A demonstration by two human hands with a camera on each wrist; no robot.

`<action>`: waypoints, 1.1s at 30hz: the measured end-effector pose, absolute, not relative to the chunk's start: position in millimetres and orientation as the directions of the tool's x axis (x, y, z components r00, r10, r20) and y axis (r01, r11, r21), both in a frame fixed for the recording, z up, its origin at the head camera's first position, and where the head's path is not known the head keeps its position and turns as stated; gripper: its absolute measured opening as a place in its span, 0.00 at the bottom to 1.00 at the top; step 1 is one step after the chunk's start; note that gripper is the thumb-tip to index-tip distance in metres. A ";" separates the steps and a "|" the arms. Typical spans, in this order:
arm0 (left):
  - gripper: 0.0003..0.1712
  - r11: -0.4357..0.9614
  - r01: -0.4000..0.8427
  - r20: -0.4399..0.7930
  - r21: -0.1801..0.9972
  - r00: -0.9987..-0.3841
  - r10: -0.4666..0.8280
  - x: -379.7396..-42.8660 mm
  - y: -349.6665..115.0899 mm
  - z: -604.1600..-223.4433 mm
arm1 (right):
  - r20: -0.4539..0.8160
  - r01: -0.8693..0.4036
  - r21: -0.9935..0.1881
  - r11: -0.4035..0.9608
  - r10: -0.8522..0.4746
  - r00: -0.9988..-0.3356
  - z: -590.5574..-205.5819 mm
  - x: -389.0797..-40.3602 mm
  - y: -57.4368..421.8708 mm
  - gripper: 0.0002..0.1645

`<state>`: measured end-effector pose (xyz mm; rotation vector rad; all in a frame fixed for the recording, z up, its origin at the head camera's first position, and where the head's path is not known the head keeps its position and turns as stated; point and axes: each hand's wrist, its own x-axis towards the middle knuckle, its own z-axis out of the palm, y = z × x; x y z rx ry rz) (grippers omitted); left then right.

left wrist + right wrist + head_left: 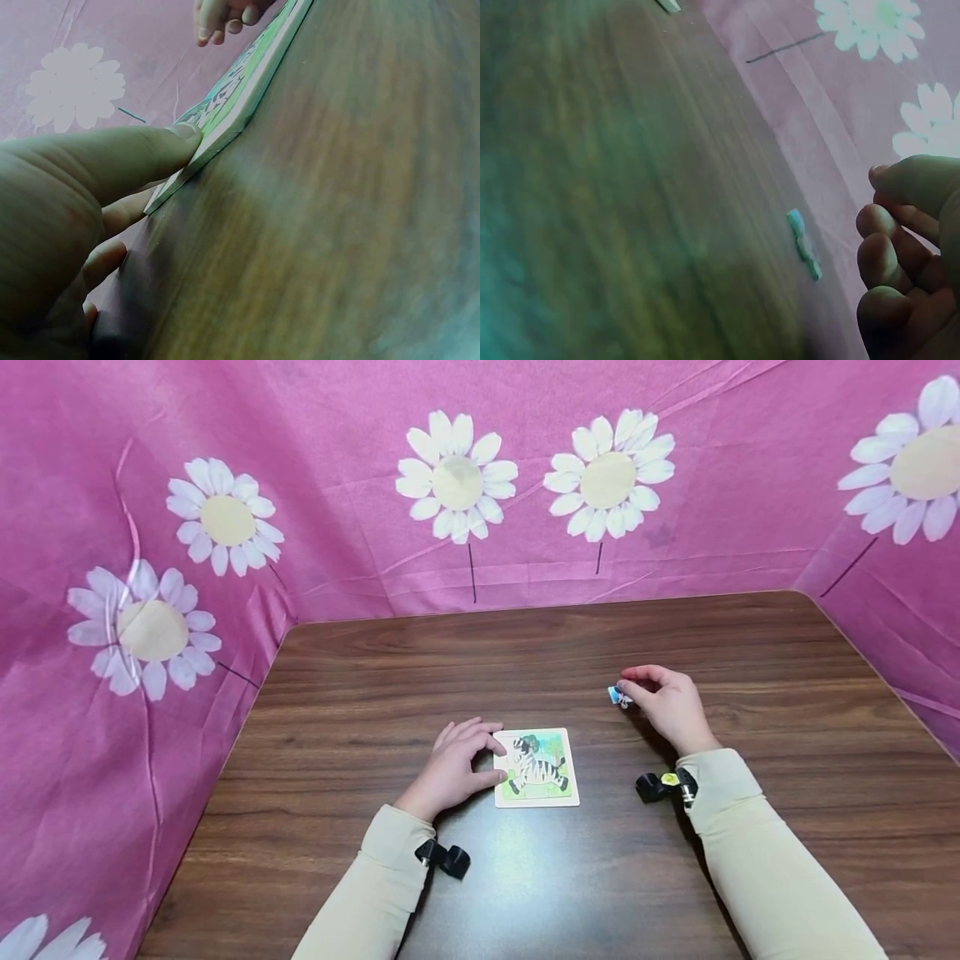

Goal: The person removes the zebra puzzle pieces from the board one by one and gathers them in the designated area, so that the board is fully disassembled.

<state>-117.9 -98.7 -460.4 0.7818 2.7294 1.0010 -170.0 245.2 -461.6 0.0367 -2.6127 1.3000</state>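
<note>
Your left sleeve (367, 893) and right sleeve (780, 860), both pale beige, come in closest, each with a black device strapped at the cuff. Between your hands, nearer the left, a square puzzle board (532, 802) lies flat on the brown wood-grain counter (450, 672). It is thin, with a smooth cream rim and rounded corners. Set within that rim is a zebra picture (542, 770): the animal, striped black and white, stretches across green ground, with a dark green tree behind its head and light blue towards the top. At the upper left the inside looks pale, partly covered by your fingers. Your left hand (453, 766) is spread loosely at the board's left side, thumb pressing on the rim and forefinger curving over the edge, without clenching. Beyond the board, to its right, a small loose piece (804, 244) rests on the counter, blue at one end and whitish along the rest, with an uneven outline. Your right hand (671, 703) is just beside it, fingers loosely bent, thumb and forefinger tips close together; the right wrist view shows them apart from it, so you have no grip on it.
</note>
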 end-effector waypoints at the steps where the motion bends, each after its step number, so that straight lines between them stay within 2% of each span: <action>1: 0.14 0.646 0.426 0.054 0.634 -0.857 0.512 -117.9 -98.6 -460.2 | 0.216 -0.132 -0.787 0.603 0.069 -0.974 -459.9 -169.3 243.3 0.15; 9: 0.14 0.645 0.429 0.055 0.633 -0.855 0.515 -118.6 -99.1 -460.7 | 0.199 -0.154 -0.813 0.561 0.019 -0.980 -453.2 -164.2 228.8 0.13; 33: 0.14 0.644 0.442 0.068 0.625 -0.852 0.519 -119.1 -100.5 -464.0 | 0.213 -0.248 -0.767 0.592 -0.129 -0.968 -454.7 -149.5 192.9 0.11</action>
